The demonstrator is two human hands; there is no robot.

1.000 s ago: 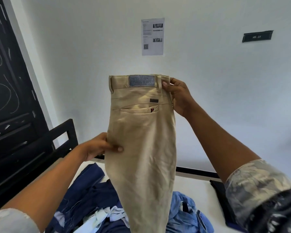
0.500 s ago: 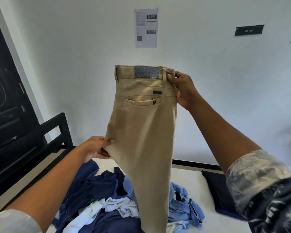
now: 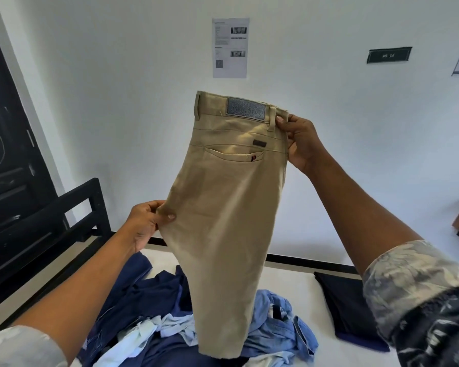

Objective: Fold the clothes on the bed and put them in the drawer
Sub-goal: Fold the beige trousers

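Folding step is judged to be in hand: the khaki trousers [image 3: 231, 207], already doubled leg on leg, are held up in the air above the clothes pile [image 3: 170, 313] on the bed [image 3: 289, 282]. The waistband corner is pinched shut in the right hand [image 3: 300, 141], the seat edge is pinched between thumb and fingers of the left hand [image 3: 146, 223]. Next, the trousers probably need lowering flat and folding crosswise; no drawer is seen.

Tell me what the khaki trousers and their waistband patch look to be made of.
Khaki trousers: matte woven cloth, likely cotton twill; it drapes in soft creases and shows stitched seams. Waistband patch: grey, with an embossed-looking texture, perhaps leather or imitation leather; too blurred to be sure.
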